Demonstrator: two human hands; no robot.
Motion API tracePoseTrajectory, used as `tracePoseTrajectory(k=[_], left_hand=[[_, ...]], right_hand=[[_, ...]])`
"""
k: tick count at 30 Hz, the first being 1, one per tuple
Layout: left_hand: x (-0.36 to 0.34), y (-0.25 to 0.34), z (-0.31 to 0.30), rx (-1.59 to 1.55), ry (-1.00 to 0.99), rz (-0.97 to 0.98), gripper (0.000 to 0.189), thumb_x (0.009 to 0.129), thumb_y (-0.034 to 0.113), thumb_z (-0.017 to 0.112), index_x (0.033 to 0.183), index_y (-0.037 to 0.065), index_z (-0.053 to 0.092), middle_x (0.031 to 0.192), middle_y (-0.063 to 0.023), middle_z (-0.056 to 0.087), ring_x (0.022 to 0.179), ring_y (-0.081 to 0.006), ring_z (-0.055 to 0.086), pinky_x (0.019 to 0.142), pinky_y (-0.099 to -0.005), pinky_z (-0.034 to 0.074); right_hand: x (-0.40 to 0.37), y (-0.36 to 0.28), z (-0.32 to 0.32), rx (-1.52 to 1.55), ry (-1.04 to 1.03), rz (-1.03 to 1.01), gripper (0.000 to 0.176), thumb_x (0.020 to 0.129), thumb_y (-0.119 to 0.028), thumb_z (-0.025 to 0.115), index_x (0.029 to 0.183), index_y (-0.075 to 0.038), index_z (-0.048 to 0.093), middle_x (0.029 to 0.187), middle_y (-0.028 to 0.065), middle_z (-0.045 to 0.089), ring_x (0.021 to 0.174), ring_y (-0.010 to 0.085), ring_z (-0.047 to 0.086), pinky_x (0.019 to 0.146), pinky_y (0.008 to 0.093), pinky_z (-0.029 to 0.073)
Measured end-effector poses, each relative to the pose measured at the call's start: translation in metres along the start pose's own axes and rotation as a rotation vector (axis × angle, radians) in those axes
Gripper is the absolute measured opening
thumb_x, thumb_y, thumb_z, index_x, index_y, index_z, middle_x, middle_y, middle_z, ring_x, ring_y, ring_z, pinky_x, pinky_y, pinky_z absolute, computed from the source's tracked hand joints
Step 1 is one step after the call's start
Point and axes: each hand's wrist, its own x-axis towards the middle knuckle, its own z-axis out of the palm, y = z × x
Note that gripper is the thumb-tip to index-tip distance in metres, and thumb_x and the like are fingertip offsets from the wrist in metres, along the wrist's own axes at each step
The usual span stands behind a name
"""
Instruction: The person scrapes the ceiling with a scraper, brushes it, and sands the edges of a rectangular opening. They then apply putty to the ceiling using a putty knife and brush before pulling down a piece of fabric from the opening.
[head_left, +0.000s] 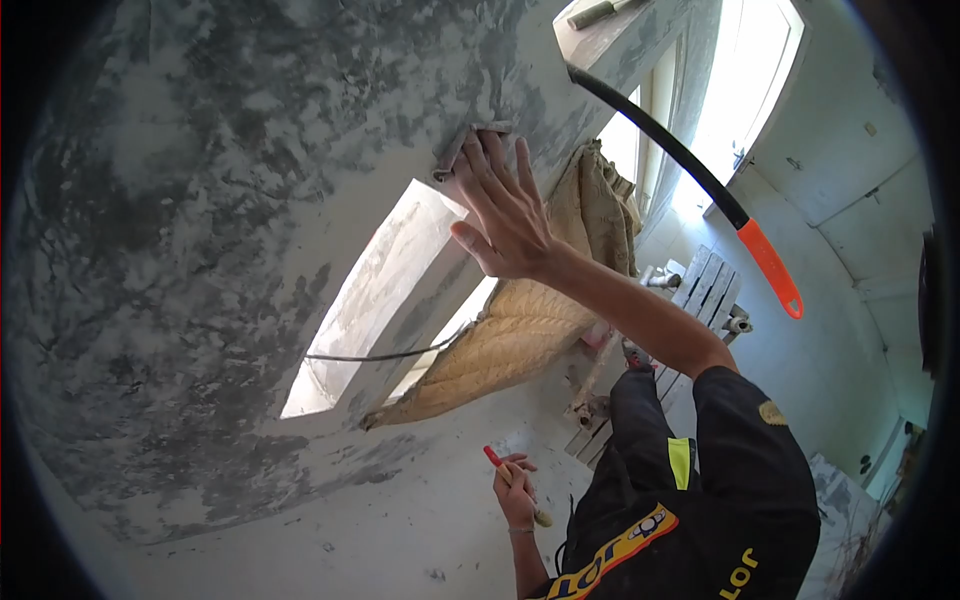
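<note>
My right hand (505, 205) lies with fingers stretched over a greyish sanding sheet (493, 127), pressing it to the mottled grey-white wall (370, 215) just above the corner of a recessed window opening (375, 290). Parts of the sheet show beyond the fingertips and beside the hand; the rest is hidden under it. Lower down, my left hand (514, 492) is closed around a brush (492, 457) with a red handle end, its bristles pointing down, away from the wall's upper part.
A thin dark cable crosses the window opening. Quilted tan fabric (530, 320) hangs beside it. A black curved strip with an orange end (768, 265) juts from the upper window ledge. Behind my legs stands a slatted wooden platform (705, 290). A roller-like tool (592, 14) lies on the ledge.
</note>
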Motion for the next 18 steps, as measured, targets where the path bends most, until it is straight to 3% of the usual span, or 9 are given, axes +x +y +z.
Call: tracePoseTrajectory(k=[4,10,11,14,18], left_hand=[[0.001,-0.001,-0.002,0.005,-0.029,0.018,0.023,0.103,0.018,0.042,0.106,0.001,0.055,0.082,-0.0079,0.062,0.041,-0.0030,0.039,0.036,-0.0181,0.032],[0.003,0.000,0.000,-0.035,0.011,0.012,0.022,0.102,0.016,0.044,0.106,-0.001,0.057,0.082,-0.0065,0.062,0.043,-0.0017,0.038,0.039,-0.0177,0.031],[0.001,-0.001,-0.003,-0.023,-0.005,0.007,0.022,0.102,0.017,0.044,0.106,-0.001,0.057,0.082,-0.0064,0.063,0.044,-0.0017,0.038,0.039,-0.0177,0.031],[0.000,0.001,-0.006,-0.012,-0.021,0.034,0.023,0.103,0.018,0.043,0.107,0.000,0.056,0.082,-0.0068,0.062,0.043,-0.0023,0.039,0.038,-0.0178,0.032],[0.003,-0.003,-0.005,-0.023,-0.019,0.027,0.024,0.104,0.020,0.042,0.108,0.000,0.055,0.083,-0.0076,0.062,0.043,-0.0028,0.039,0.037,-0.0180,0.032]], right_hand=[[-0.048,0.019,0.000,-0.089,-0.248,0.076,0.071,0.087,-0.033,0.062,0.147,-0.006,0.033,0.157,0.0210,0.024,0.146,0.0410,0.018,0.115,0.0644,0.004],[0.001,0.004,0.006,-0.005,0.020,-0.019,0.076,0.084,-0.030,0.067,0.148,-0.007,0.033,0.157,0.0181,0.025,0.147,0.0373,0.019,0.116,0.0627,0.004],[-0.012,0.007,0.007,0.002,0.017,-0.010,0.076,0.084,-0.030,0.067,0.148,-0.007,0.033,0.157,0.0181,0.025,0.147,0.0373,0.019,0.116,0.0627,0.004],[-0.048,0.032,0.000,-0.103,-0.254,0.006,0.077,0.086,-0.032,0.064,0.150,-0.007,0.028,0.158,0.0194,0.021,0.148,0.0376,0.015,0.115,0.0654,0.003],[-0.002,0.001,-0.009,-0.048,-0.085,-0.035,0.077,0.086,-0.030,0.064,0.150,-0.006,0.027,0.159,0.0181,0.019,0.148,0.0337,0.015,0.115,0.0649,0.002]])
